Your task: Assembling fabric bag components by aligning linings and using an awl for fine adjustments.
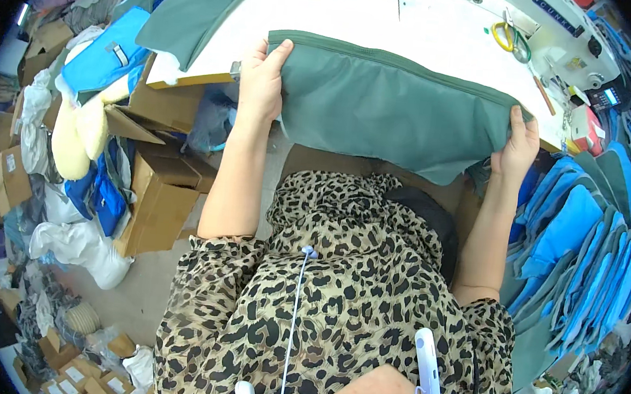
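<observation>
A dark green fabric panel (383, 105) with a stitched band along its top edge is stretched between my two hands. My left hand (263, 80) pinches its upper left corner, thumb on top. At the upper right corner my right hand (517, 143) grips the panel, fingers closed on the edge. The cloth hangs over the front edge of the white sewing table (332, 7) toward my lap. Another green fabric piece (196, 18) lies over the table's left side.
A sewing machine (569, 43) stands at the back right, with scissors (511, 40) beside it. Stacked blue and green fabric pieces (581, 250) hang at the right. Cardboard boxes (161, 198), a blue fabric piece (107, 51) and white bags (82, 248) crowd the left.
</observation>
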Action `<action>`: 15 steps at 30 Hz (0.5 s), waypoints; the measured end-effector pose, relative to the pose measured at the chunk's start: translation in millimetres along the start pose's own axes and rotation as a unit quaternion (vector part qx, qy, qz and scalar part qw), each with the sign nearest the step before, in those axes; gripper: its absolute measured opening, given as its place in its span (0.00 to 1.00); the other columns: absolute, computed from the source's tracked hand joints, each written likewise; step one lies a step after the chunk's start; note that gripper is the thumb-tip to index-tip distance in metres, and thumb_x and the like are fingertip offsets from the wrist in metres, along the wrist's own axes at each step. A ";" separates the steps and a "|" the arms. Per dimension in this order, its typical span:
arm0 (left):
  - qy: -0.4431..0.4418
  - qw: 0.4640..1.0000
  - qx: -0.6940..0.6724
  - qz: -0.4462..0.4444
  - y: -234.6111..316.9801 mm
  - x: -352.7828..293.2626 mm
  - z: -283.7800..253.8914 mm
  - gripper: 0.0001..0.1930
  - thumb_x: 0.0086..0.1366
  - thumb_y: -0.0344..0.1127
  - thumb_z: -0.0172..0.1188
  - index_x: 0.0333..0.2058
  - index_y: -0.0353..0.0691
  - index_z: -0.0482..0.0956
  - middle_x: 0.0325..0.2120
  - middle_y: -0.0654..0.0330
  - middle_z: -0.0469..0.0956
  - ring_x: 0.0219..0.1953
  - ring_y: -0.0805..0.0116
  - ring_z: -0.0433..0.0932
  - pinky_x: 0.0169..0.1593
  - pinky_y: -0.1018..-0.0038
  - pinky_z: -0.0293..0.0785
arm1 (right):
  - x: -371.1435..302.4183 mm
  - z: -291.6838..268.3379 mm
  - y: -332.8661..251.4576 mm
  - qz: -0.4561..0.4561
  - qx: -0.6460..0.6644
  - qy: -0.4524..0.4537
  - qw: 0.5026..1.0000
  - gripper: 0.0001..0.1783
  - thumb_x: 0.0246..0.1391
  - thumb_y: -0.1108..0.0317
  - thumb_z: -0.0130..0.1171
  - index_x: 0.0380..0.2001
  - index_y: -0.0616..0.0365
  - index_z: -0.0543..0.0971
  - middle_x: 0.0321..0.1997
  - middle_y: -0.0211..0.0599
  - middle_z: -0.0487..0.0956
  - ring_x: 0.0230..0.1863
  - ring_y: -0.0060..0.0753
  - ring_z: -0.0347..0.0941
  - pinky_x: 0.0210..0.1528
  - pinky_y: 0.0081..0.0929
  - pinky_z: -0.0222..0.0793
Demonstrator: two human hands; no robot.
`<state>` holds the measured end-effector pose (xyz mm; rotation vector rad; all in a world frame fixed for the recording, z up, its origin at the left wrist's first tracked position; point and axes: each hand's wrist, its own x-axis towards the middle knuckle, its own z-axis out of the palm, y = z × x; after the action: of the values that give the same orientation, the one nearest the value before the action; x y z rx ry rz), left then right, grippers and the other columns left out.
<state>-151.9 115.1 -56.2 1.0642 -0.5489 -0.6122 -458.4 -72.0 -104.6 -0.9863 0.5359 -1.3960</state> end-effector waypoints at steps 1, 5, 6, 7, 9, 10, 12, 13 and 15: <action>0.013 1.000 0.008 -0.001 -5.1 4.8 2.1 0.08 0.60 0.28 0.53 0.38 0.33 0.73 0.32 0.57 0.77 0.32 0.73 0.76 0.37 0.78 0.73 | 6.5 5.8 1.9 0.008 -0.014 0.034 0.999 0.10 0.52 0.74 0.57 0.39 0.62 0.73 0.39 0.36 0.77 0.39 0.24 0.72 0.43 0.22 0.69; 0.041 0.998 0.049 0.005 -20.6 33.4 7.6 0.09 0.59 0.28 0.54 0.38 0.31 0.73 0.30 0.56 0.77 0.30 0.72 0.75 0.35 0.78 0.72 | 42.9 8.8 24.9 -0.035 -0.081 0.018 0.996 0.09 0.51 0.75 0.58 0.37 0.63 0.74 0.37 0.33 0.76 0.36 0.20 0.70 0.41 0.17 0.66; 0.038 0.998 0.049 0.007 -22.6 43.1 8.6 0.09 0.59 0.28 0.54 0.38 0.31 0.73 0.30 0.56 0.77 0.30 0.72 0.75 0.35 0.78 0.72 | 51.6 10.5 31.1 -0.048 -0.103 0.014 0.993 0.08 0.51 0.74 0.58 0.36 0.63 0.74 0.36 0.32 0.76 0.36 0.19 0.69 0.40 0.16 0.65; 0.047 0.995 0.088 0.014 -25.8 54.4 9.0 0.10 0.59 0.29 0.55 0.38 0.30 0.73 0.30 0.56 0.77 0.30 0.72 0.75 0.35 0.78 0.71 | 59.5 14.0 35.1 -0.067 -0.138 0.012 0.988 0.06 0.51 0.74 0.59 0.33 0.63 0.75 0.33 0.31 0.76 0.34 0.16 0.68 0.38 0.14 0.64; 0.054 0.990 0.126 0.022 -32.5 70.0 9.6 0.10 0.59 0.29 0.55 0.37 0.29 0.74 0.29 0.56 0.77 0.29 0.73 0.74 0.35 0.78 0.71 | 70.5 16.4 41.5 -0.094 -0.211 0.004 0.973 0.06 0.51 0.72 0.59 0.31 0.64 0.75 0.31 0.29 0.76 0.32 0.16 0.67 0.36 0.14 0.62; 0.063 0.986 0.153 0.034 -35.8 75.5 10.2 0.10 0.58 0.30 0.56 0.37 0.29 0.74 0.28 0.56 0.77 0.29 0.73 0.74 0.34 0.78 0.70 | 74.8 16.4 44.8 -0.109 -0.255 0.007 0.961 0.08 0.51 0.70 0.59 0.31 0.65 0.75 0.29 0.29 0.76 0.30 0.16 0.66 0.34 0.15 0.62; 0.070 0.980 0.180 0.045 -40.7 81.8 7.8 0.10 0.58 0.30 0.56 0.36 0.28 0.74 0.28 0.57 0.77 0.29 0.73 0.74 0.33 0.78 0.70 | 78.9 13.4 47.4 -0.108 -0.279 0.008 0.954 0.09 0.51 0.69 0.60 0.30 0.65 0.75 0.28 0.29 0.76 0.30 0.16 0.66 0.34 0.15 0.62; 0.068 0.981 0.173 0.051 -41.7 83.1 4.4 0.10 0.58 0.30 0.56 0.36 0.28 0.75 0.28 0.57 0.77 0.28 0.73 0.74 0.33 0.78 0.70 | 78.9 12.0 48.7 -0.103 -0.303 0.006 0.947 0.09 0.51 0.68 0.60 0.30 0.65 0.75 0.28 0.29 0.76 0.29 0.16 0.66 0.34 0.15 0.62; 0.067 0.982 0.167 0.054 -41.3 80.8 3.3 0.10 0.58 0.30 0.56 0.36 0.29 0.75 0.28 0.57 0.77 0.28 0.74 0.73 0.33 0.78 0.70 | 80.4 10.5 48.6 -0.110 -0.329 0.002 0.938 0.09 0.51 0.68 0.60 0.30 0.64 0.76 0.27 0.29 0.76 0.29 0.17 0.66 0.34 0.16 0.62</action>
<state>-104.8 42.3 -83.2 1.3711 -0.5989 -0.3557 -410.4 -151.9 -120.5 -1.6191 0.9538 -1.4405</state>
